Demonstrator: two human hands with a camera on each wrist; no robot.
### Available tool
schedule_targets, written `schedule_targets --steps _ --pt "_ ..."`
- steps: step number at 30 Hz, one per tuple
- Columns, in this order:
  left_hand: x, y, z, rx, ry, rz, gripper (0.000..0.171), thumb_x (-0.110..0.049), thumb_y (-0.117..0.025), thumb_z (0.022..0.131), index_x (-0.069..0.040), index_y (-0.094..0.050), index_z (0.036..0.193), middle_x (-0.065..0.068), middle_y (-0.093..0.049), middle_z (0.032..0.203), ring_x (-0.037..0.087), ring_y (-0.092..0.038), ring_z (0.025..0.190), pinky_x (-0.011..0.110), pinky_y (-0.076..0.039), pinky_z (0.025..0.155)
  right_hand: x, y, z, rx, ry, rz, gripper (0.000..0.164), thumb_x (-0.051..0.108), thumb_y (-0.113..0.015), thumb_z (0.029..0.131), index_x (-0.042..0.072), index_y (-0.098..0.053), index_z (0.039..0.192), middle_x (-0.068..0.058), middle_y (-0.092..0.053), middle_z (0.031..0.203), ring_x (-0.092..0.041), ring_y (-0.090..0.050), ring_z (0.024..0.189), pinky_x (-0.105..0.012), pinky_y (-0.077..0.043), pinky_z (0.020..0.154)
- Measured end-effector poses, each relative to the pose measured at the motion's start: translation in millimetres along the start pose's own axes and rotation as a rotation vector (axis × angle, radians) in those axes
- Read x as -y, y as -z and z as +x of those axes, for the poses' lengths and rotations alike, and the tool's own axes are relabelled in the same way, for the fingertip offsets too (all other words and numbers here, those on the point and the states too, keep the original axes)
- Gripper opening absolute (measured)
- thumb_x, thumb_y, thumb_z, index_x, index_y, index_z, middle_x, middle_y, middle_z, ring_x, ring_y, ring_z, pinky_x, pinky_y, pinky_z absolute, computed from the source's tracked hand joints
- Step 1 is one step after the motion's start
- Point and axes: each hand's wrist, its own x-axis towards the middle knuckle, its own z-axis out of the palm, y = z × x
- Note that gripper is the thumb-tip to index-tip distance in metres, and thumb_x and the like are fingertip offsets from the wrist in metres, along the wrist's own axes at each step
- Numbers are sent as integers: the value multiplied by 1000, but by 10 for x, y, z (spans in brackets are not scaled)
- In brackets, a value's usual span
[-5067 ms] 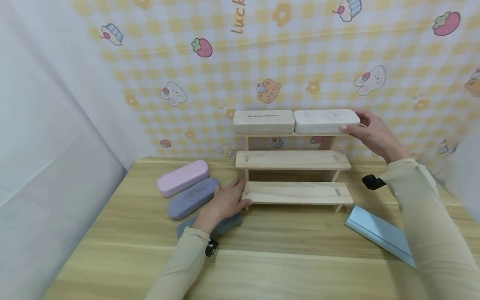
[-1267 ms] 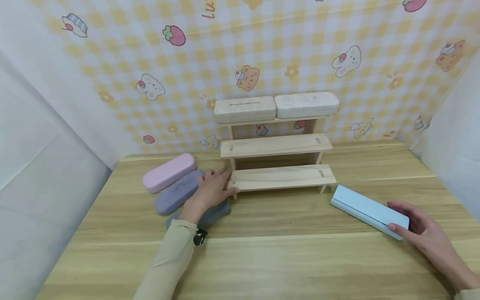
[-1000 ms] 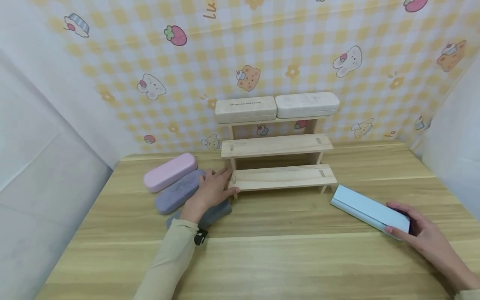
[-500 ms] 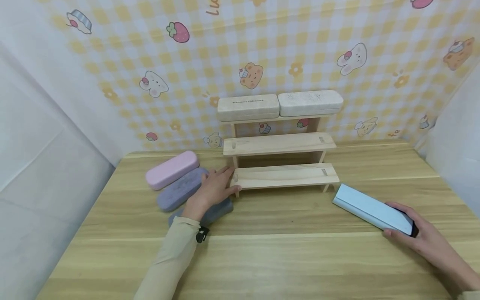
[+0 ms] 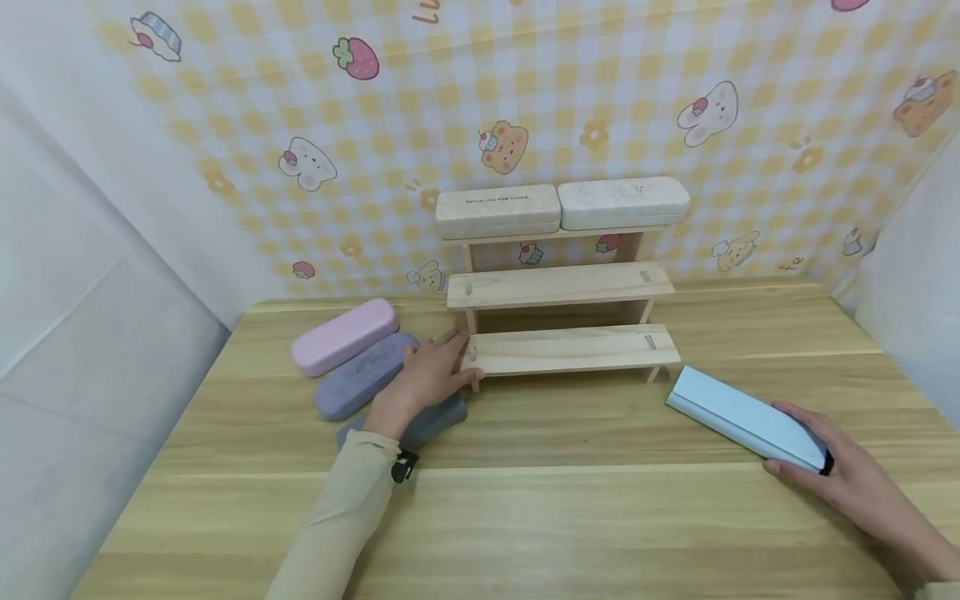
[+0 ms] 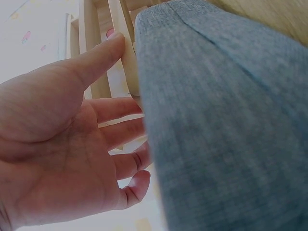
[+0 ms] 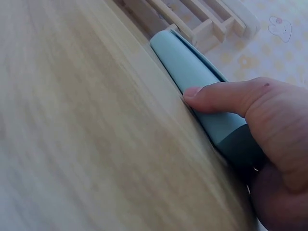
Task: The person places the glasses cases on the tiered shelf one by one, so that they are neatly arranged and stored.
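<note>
My right hand grips the near right end of a light blue glasses case, thumb along its front side and fingers behind. In the right wrist view, the case lies along the tabletop, its dark end by the palm. With my left hand I hold the left end of the lowest step of a three-tier wooden shelf, thumb at the front edge, fingers at the side. Under the left wrist lies a blue-grey glasses case, partly hidden by the arm; it looms large in the left wrist view.
Two pale glasses cases, a beige one and a white one, stand side by side on the top step. Left of the shelf lie a pink case and a purple-grey case. A checked cloth hangs behind.
My right hand has left the white case on the top step and come down to the light blue case, closing its fingers round the end. The left hand stays at the shelf.
</note>
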Motion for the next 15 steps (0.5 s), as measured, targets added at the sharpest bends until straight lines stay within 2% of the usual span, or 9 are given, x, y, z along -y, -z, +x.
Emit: schedule_targets --steps 2,3,5,7,8,9,12,13,15 --pt "1 -1 0 4 2 -1 71 -41 -57 91 -6 -29 146 17 -30 147 49 -28 128 67 -10 98 0 -4 -6 -1 -8 -9 80 21 -73 82 18 -27 148 -27 -38 133 -25 -38 109 -30 -28 83" --pt "2 -2 2 5 2 -2 71 -41 -57 91 -6 -29 146 18 -30 147 49 -28 128 68 -10 98 5 -7 -8 -1 -11 -3 80 21 -73 83 18 -27 148 -28 -37 134 -34 -37 109 -37 -27 86" --pt "2 -2 3 7 2 0 70 -41 -56 92 -6 -29 146 18 -30 147 49 -28 128 68 -10 98 14 -15 -17 -5 -23 -8 80 22 -72 83 19 -27 148 -29 -37 134 -38 -36 110 -43 -26 87" --pt "0 0 4 9 2 3 70 -41 -56 92 -6 -29 146 18 -30 147 48 -29 128 68 -10 98 18 -14 -25 -9 -36 1 80 23 -72 83 19 -26 149 -29 -36 136 -39 -36 113 -44 -24 90" --pt "0 0 4 8 1 5 70 -41 -56 92 -6 -29 146 18 -30 147 48 -29 128 68 -11 98 21 -13 -27 -9 -43 11 80 23 -71 84 19 -25 149 -31 -34 136 -46 -34 112 -51 -23 90" --pt "-2 0 4 7 1 4 70 -41 -56 92 -6 -29 146 18 -30 147 48 -29 128 68 -11 98 25 -15 -31 -13 -58 11 80 24 -71 84 19 -25 149 -31 -34 137 -46 -33 113 -53 -21 90" --pt "-7 4 2 7 0 3 70 -41 -56 92 -6 -29 146 18 -30 147 48 -29 128 68 -10 98 17 -6 -34 -25 -67 25 79 23 -70 85 19 -24 149 -32 -31 139 -48 -31 113 -48 -18 96" --pt "-8 6 2 7 -1 2 70 -41 -56 92 -6 -29 146 18 -30 147 48 -29 128 68 -10 98 11 -3 -35 -31 -67 29 78 22 -69 86 19 -24 149 -33 -30 139 -48 -31 114 -44 -17 98" --pt "-9 8 2 6 -2 0 70 -41 -56 92 -6 -29 146 18 -30 147 48 -29 128 68 -10 98 5 -2 -38 -44 -75 26 78 22 -69 86 21 -24 149 -31 -31 140 -46 -30 116 -25 -14 98"
